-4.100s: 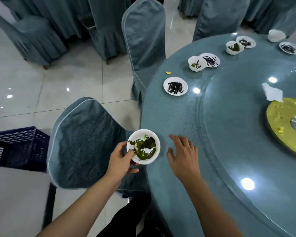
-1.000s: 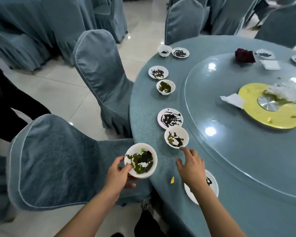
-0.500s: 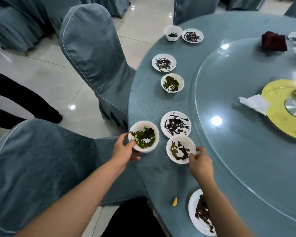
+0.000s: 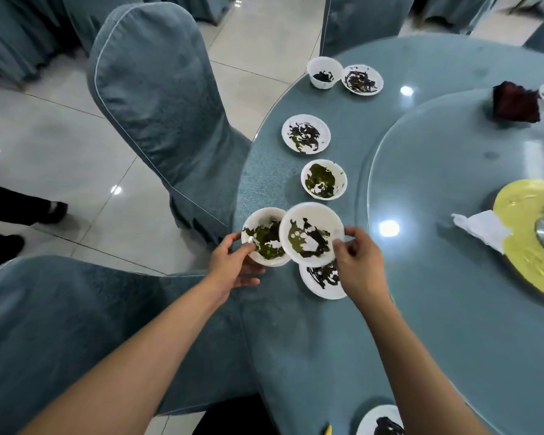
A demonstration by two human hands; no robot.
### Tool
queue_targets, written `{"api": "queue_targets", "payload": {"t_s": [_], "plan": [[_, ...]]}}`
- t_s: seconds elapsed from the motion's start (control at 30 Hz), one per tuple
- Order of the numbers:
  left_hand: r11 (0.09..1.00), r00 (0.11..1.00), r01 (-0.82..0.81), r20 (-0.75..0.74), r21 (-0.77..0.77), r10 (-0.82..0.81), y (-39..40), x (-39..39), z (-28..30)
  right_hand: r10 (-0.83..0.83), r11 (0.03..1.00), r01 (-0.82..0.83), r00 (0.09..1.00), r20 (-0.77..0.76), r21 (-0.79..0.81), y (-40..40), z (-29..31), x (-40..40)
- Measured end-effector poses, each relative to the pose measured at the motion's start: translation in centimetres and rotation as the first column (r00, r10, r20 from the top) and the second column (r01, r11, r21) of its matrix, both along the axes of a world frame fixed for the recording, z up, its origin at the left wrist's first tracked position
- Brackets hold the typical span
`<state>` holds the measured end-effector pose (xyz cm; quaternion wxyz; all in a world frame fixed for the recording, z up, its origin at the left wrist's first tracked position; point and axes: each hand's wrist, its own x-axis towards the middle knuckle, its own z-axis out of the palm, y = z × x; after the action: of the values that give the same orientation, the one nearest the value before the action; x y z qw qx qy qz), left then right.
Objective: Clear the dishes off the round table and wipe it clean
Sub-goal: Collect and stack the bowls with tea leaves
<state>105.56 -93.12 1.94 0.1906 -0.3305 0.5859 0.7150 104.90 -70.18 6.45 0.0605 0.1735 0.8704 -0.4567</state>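
My left hand (image 4: 231, 265) grips a white bowl (image 4: 263, 243) smeared with green and dark leftovers, held at the edge of the round teal table (image 4: 311, 340). My right hand (image 4: 358, 262) pinches the rim of a second dirty bowl (image 4: 310, 235), lifted and tilted so that it overlaps the first bowl's right side. Under it a dirty saucer (image 4: 322, 282) lies on the table. Farther along the edge stand another bowl (image 4: 324, 179), a saucer (image 4: 306, 134), a small cup (image 4: 324, 72) and a saucer (image 4: 362, 79).
A glass turntable (image 4: 453, 246) with a yellow centre disc (image 4: 528, 233) carries a crumpled napkin (image 4: 481, 227) and a dark red cloth (image 4: 515, 103). Covered chairs (image 4: 161, 98) crowd the table's left side. A person's black shoes (image 4: 52, 211) stand on the floor at left. Another saucer (image 4: 380, 423) sits at the bottom edge.
My right hand has lifted the bowl off the table and brought it left over the bowl in my left hand. The saucer beside it stayed in place.
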Motion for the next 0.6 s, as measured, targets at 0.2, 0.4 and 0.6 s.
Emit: {"api": "queue_targets", "payload": {"t_s": [0.2, 0.4, 0.6], "plan": [[0.996, 0.999, -0.03, 0.022, 0.088, 0.028, -1.0, 0.1, 0.1, 0.191, 0.981, -0.192, 0.981, 0.028, 0.022, -4.4, 0.1, -3.6], [0.994, 1.0, -0.028, 0.007, 0.104, 0.027, -1.2, 0.2, 0.0, 0.214, 0.974, -0.219, 0.973, 0.088, 0.053, -4.2, -0.4, -5.5], [0.996, 0.998, 0.036, -0.047, 0.079, -0.033, -1.4, -0.3, 0.0, -0.162, 0.978, 0.138, 0.974, 0.157, 0.156, -0.9, -4.2, -12.5]]}}
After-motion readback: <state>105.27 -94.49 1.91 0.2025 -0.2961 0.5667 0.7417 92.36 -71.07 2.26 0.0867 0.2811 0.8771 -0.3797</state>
